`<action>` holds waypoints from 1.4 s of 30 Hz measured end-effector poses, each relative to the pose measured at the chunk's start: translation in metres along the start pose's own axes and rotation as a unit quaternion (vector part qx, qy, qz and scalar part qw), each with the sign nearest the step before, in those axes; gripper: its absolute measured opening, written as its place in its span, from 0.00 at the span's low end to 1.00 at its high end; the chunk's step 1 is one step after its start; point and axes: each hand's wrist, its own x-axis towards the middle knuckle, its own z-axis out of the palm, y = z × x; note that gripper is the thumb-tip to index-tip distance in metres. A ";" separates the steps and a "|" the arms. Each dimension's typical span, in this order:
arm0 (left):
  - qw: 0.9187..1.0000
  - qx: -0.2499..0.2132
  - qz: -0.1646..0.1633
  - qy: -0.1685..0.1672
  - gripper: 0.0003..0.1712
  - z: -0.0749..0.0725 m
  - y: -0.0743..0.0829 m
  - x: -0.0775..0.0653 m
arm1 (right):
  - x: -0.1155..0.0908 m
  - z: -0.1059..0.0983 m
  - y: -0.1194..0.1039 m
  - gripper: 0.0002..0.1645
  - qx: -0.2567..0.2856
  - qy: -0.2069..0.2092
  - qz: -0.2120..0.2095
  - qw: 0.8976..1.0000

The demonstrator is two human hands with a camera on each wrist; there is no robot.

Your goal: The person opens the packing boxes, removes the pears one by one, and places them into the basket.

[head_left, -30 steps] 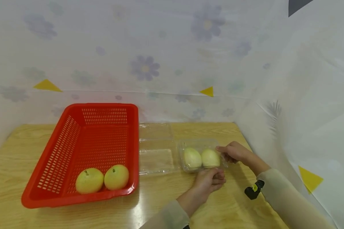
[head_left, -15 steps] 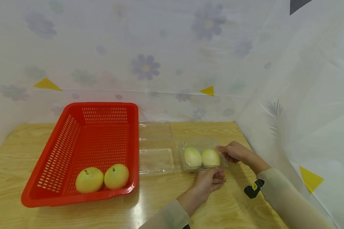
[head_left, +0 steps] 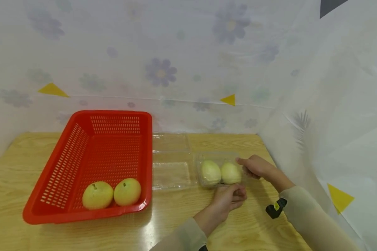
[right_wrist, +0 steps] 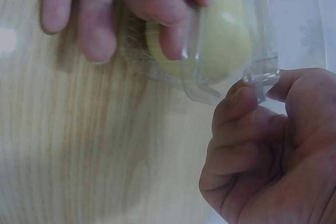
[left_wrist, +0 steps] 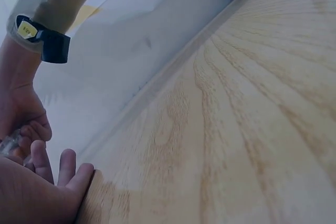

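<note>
Two pale yellow pears (head_left: 211,173) sit side by side in a clear plastic box (head_left: 218,156) on the right part of the table, its lid over them. At the box's front edge is my left hand (head_left: 224,202), thumb and index finger pinching the rim while the outer fingers stretch out over the wood. My right hand (right_wrist: 278,150) pinches a small clear tab (right_wrist: 261,72) at the box's right side between thumb and index finger, the other fingers curled in. In the left wrist view the left hand's fingers (left_wrist: 67,166) hide most of the box.
A red slotted basket (head_left: 113,113) stands on the left with two more yellow pears (head_left: 97,195) at its near end. Between basket and box lies a second clear plastic box (head_left: 172,174), opened flat. A patterned white sheet (head_left: 188,69) hangs behind the wooden table (head_left: 119,237).
The clear edge that stuck out under the right hand no longer shows in the head view. Both hands stay at the box; the head view has shifted slightly.
</note>
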 end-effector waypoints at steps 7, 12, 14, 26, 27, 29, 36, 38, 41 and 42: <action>1.000 0.002 0.005 -0.017 0.18 0.001 -0.001 -0.003 | -0.002 0.005 0.009 0.41 -0.001 0.017 -0.001 1.000; 1.000 0.007 0.014 -0.022 0.20 -0.002 -0.001 -0.004 | 0.001 0.010 0.012 0.42 -0.011 0.035 -0.017 0.999; 1.000 0.007 0.020 -0.018 0.21 -0.006 -0.001 -0.004 | 0.003 0.013 0.010 0.42 -0.019 0.040 -0.023 0.999; 1.000 0.006 0.021 -0.013 0.25 -0.028 0.013 -0.026 | -0.001 0.011 0.012 0.43 -0.027 0.036 -0.020 0.999; 1.000 0.003 0.020 -0.010 0.24 -0.028 0.014 -0.027 | -0.001 0.011 0.012 0.43 -0.025 0.037 -0.019 0.999; 1.000 0.000 0.020 -0.006 0.24 -0.031 0.015 -0.028 | 0.000 0.011 0.013 0.43 -0.019 0.039 -0.016 0.999; 1.000 0.002 0.018 -0.013 0.25 -0.039 0.016 -0.028 | 0.002 0.012 0.014 0.43 -0.026 0.045 -0.013 0.999; 1.000 0.004 0.019 -0.020 0.25 -0.041 0.015 -0.027 | 0.002 0.012 0.014 0.43 -0.028 0.047 -0.013 0.998; 0.999 0.011 0.024 -0.032 0.26 -0.043 0.015 -0.027 | 0.000 0.012 0.013 0.43 -0.041 0.053 -0.003 0.998; 0.999 0.013 0.025 -0.034 0.26 -0.043 0.015 -0.027 | -0.002 0.011 0.012 0.42 -0.052 0.056 -0.001 0.997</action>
